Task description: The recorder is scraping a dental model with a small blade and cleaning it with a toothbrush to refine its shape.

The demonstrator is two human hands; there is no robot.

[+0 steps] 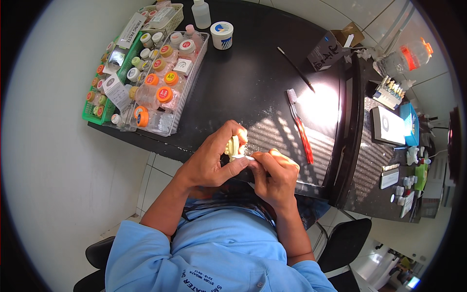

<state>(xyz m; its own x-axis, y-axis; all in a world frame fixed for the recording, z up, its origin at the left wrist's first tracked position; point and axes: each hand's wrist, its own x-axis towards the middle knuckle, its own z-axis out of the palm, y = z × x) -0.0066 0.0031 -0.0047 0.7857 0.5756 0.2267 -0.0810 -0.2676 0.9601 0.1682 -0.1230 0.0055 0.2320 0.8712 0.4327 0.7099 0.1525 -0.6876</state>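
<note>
My left hand (208, 156) is closed around a pale yellow dental cast (233, 146), held just above the table's front edge. Its thumb presses near a small white piece (242, 157) at the lower side of the cast. My right hand (275, 176) pinches from the other side, its fingertips meeting that white piece. Whether the piece is part of the cast or separate, I cannot tell. Fingers hide much of the cast.
White dust lies on the black table (243, 92). A red toothbrush (300, 127) and a thin black brush (296, 70) rest to the right. Baskets of jars, including a white basket (187, 95), stand left. Behind are a white tub (222, 36) and a squeeze bottle (201, 14).
</note>
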